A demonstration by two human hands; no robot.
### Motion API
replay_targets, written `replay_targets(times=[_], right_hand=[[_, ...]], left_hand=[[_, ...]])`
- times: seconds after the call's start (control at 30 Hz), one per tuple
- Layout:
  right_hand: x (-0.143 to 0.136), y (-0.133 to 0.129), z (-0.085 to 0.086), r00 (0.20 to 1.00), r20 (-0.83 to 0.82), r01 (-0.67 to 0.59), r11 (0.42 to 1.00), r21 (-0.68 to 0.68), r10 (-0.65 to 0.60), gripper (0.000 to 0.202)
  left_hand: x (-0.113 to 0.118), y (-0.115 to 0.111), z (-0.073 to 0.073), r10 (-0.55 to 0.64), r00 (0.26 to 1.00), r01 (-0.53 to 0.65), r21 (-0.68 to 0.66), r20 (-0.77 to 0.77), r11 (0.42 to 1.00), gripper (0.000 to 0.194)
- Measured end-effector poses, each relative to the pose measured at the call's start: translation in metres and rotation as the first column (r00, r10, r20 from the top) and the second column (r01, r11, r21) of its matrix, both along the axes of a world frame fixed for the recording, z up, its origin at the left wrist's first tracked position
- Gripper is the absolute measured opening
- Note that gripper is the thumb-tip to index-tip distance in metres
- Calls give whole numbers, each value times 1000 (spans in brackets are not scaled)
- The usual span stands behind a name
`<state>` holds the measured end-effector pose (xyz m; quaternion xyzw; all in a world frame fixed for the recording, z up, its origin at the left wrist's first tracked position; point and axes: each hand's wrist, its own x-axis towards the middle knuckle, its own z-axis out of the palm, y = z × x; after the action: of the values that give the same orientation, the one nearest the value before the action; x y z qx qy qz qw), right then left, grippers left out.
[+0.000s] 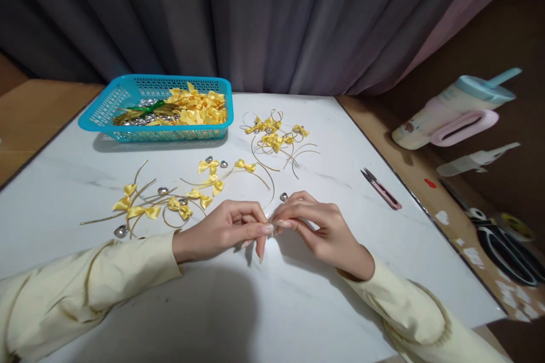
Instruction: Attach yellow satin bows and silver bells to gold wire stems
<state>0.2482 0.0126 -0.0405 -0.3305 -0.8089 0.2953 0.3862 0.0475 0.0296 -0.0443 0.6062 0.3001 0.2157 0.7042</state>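
My left hand (pixel 240 227) and my right hand (pixel 313 224) meet over the white board, fingertips pinched together. What they hold is too small to name; a gold cord (pixel 273 181) curves up from near the fingertips. Just above my right hand lies a silver heart bead (pixel 284 197). Left of my hands are loose yellow bows (pixel 143 212), gold cords (pixel 100 220) and more heart beads (pixel 121 231). Beyond my hands, several bows (pixel 272 140) are joined with looped cords in a pile.
A blue basket (pixel 170 136) of yellow bows, silver beads and tied gold cords stands at the back left. Pink thread snips (pixel 383 190) lie at the right. Past the board's right edge are a tumbler (pixel 447 113), a small bottle (pixel 472 161) and black scissors (pixel 500 249).
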Motion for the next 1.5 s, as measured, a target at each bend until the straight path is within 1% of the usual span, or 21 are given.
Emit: replay_targets(times=[0.53,0.77,1.2,1.5], right_hand=[[-1,-1,2,1000,20,15,1000,-6,-15,17],[0,0,1,1000,10,4,1000,-16,-3,16],[-2,-1,1,1000,5,1,1000,-30,-1,15],[-1,0,1,1000,23,11,1000,-29,-10,19]], left_hand=[[-1,0,0,16,1000,-16,-5,8,1000,19],[-1,-1,0,17,1000,-17,-10,-18,1000,21],[0,-1,2,0,1000,0,-5,-23,1000,22],[0,0,2,1,1000,-1,-25,-16,1000,25]])
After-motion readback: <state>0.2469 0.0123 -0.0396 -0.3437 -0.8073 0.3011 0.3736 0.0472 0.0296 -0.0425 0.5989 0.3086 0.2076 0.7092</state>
